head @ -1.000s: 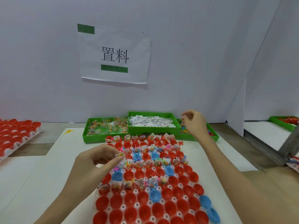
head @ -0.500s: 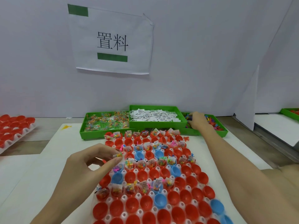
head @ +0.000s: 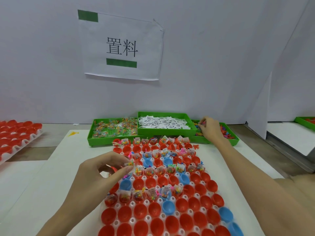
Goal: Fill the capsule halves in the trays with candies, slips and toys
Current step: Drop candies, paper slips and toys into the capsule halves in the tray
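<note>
Since a second ago, right hand [head: 210, 128] has reached into the toy bin [head: 228, 140], fingers curled on small, light toys. Left hand [head: 109, 169] pinches a crinkly candy packet [head: 129, 164] by its edge above the capsule tray [head: 170, 193] on the bench.

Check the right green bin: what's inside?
The right green bin holds small colourful plastic toys. The right hand is reaching in and covers the middle, so any toy in its fingers is hidden.

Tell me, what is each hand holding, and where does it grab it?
The left hand pinches a small candy packet by its near end, between thumb and fingertips. The right hand reaches into the toy bin; what it grips cannot be told.
</note>
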Tool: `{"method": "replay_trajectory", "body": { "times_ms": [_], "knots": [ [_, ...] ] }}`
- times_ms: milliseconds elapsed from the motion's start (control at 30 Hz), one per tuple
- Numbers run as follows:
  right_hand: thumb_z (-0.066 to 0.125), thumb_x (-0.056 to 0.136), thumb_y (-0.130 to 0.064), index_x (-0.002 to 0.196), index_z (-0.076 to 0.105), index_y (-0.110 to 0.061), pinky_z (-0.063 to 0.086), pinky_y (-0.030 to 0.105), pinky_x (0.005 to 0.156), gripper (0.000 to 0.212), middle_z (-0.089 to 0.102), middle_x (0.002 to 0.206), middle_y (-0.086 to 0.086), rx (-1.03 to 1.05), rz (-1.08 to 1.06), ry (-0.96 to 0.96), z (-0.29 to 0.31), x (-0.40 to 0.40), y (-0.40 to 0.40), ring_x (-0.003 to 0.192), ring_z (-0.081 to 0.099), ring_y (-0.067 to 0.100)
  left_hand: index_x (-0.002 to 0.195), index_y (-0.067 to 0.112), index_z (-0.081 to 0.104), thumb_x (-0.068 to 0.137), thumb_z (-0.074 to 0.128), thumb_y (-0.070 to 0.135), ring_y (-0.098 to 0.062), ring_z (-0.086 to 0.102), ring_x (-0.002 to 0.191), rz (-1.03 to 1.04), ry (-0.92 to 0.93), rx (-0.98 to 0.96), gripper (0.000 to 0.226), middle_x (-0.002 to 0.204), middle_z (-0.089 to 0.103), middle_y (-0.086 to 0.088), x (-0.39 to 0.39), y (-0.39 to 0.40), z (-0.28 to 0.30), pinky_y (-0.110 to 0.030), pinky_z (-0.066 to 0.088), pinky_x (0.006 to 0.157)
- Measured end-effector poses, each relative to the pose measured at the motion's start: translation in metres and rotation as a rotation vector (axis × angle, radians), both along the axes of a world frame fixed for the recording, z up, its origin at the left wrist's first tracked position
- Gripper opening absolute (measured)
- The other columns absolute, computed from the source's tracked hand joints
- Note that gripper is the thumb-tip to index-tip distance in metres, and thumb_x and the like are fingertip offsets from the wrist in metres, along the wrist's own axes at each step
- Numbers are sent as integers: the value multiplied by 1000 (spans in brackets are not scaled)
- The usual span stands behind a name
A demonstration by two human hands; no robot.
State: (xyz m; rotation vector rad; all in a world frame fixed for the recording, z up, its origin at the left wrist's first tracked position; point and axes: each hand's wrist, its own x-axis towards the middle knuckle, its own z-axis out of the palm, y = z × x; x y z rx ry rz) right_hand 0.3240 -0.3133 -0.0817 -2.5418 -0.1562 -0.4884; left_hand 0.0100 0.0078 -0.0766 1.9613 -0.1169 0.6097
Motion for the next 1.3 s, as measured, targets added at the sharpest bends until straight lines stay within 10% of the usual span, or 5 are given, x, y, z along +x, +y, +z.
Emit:
{"method": "replay_trajectory", "body": {
  "times_ms": [533,767,1300],
  "knots": [
    [75,90,-12,96,80,-13,63,32,79,7,78,81,1,621,221,-3,29,-116,18,79,75,20,82,32,79,75,80,40,-12,71,77,-9,25,60,10,82,76,11,-4,-7,-1,-26,57,66],
    [79,89,-19,96,82,-21,60,21,73,8,79,87,-4,571,632,129,39,-215,49,81,76,14,85,32,81,71,84,34,-13,71,80,-23,-66,39,14,85,78,10,-10,-19,2,-18,55,71],
    [75,92,-16,99,81,-13,59,22,75,10,78,84,3,538,783,144,53,-229,26,81,77,17,86,18,80,75,90,22,-13,76,76,-270,-23,113,15,77,77,7,38,-83,40,-27,62,75]
  ]
}}
